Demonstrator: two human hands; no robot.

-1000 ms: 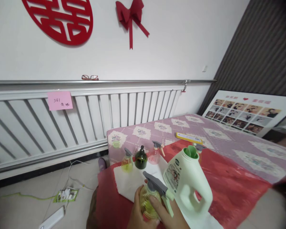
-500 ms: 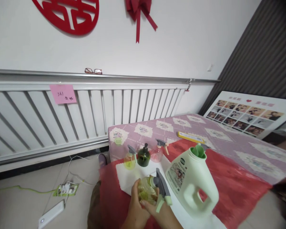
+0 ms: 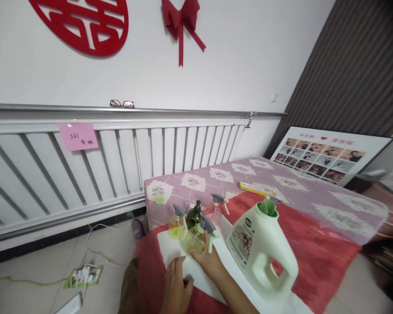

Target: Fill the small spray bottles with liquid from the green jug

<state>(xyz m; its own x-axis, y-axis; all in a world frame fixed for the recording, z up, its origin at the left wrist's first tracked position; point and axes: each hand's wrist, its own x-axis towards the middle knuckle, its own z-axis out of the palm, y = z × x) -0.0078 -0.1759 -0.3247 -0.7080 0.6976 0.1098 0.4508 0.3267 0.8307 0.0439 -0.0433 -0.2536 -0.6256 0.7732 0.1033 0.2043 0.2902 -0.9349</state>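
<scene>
Right hand (image 3: 209, 260): I see the thumb and one finger gripping a round, clear yellow-green plastic spray bottle (image 3: 194, 242); its other fingers are hidden from me.
Left hand (image 3: 177, 283): at seven o'clock from that bottle; fingers close together, thumb apart.
Bottle's stance: near upright over a white sheet (image 3: 170, 247); from here I cannot tell whether its base touches.
Dark green round pump bottle (image 3: 193, 217): just behind, at twelve o'clock.
Pale green plastic jug with handle (image 3: 264, 246): at three o'clock, apart.
</scene>
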